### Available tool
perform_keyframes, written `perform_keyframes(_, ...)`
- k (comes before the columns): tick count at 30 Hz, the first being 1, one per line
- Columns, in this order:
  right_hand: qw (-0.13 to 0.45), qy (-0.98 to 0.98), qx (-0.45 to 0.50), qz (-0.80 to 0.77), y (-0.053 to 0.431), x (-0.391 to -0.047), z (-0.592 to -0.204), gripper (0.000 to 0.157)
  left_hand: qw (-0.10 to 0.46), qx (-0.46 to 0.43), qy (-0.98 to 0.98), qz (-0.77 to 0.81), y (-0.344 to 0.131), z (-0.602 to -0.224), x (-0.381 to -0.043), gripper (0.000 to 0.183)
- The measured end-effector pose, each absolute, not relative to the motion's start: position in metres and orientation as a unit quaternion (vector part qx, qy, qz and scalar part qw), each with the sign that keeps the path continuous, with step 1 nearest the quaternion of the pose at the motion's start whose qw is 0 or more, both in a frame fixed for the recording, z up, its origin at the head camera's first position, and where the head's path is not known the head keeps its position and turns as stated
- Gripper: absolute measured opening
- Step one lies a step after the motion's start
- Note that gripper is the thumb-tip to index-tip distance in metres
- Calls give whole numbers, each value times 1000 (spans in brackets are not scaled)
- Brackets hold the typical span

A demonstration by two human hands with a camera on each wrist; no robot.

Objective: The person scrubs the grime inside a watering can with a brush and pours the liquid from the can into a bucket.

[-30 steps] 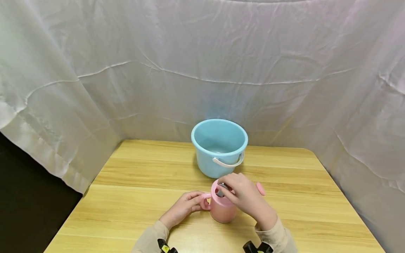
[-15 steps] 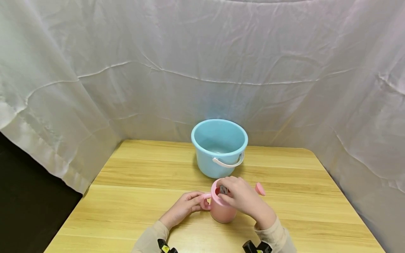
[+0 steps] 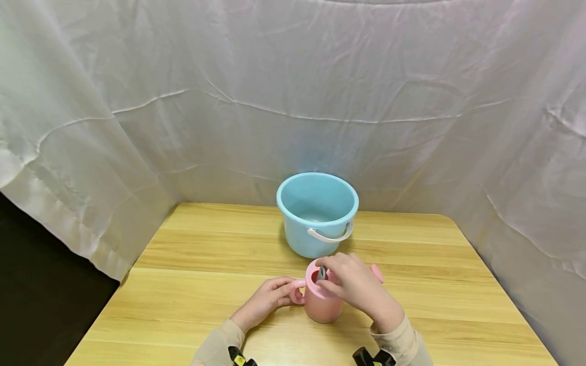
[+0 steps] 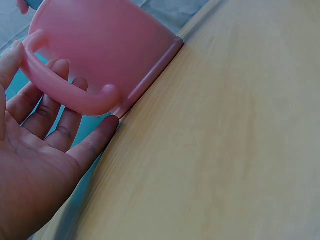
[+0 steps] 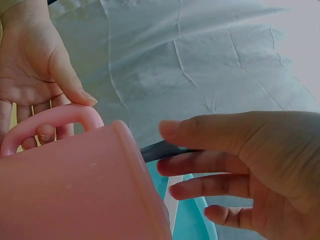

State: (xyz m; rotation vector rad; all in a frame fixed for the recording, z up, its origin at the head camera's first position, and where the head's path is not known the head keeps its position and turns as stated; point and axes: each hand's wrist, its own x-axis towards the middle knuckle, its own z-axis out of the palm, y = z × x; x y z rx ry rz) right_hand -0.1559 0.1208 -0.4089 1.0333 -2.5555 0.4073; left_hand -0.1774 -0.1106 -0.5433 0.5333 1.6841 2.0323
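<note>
A pink watering can (image 3: 322,309) stands on the wooden table, its round spout head (image 3: 377,273) pointing right. My left hand (image 3: 265,301) holds its looped handle (image 4: 65,92), thumb on the outer side and fingers behind it. Over the can's top opening, my right hand (image 3: 359,285) pinches a dark grey, narrow thing (image 5: 162,151) between thumb and index finger. Part of that grey thing (image 3: 322,273) shows in the opening, its lower end hidden inside the can; its kind I cannot tell. The other right fingers are bent loosely beside the rim.
A light blue bucket (image 3: 308,239) with a white handle (image 3: 331,238) stands just behind the can. Pale curtains (image 3: 293,101) hang around the back and sides of the wooden table (image 3: 206,254).
My right hand dipped slightly at the can's opening and came up again, the grey thing shifting and turning between the fingers. The left hand and bucket stayed in place.
</note>
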Motion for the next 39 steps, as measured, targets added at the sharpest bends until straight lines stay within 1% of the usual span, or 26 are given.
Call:
perform_keyframes(9, 294, -849, 401, 177, 122, -157, -408, 33, 224, 197, 609, 735, -111, -544, -178, 46)
perform_keyframes(12, 317, -833, 412, 188, 121, -158, -407, 33, 224, 200, 608, 735, -111, -544, -178, 47)
perform_keyframes(16, 331, -823, 421, 190, 121, -158, -406, 31, 224, 200, 606, 736, -111, -544, -178, 48)
perform_keyframes(28, 325, -830, 413, 187, 120, -160, -409, 28, 224, 201, 607, 736, -112, -545, -178, 46)
perform_keyframes(39, 257, -881, 369, 148, 114, -166, -422, 26, 223, 200, 604, 738, -112, -545, -178, 45)
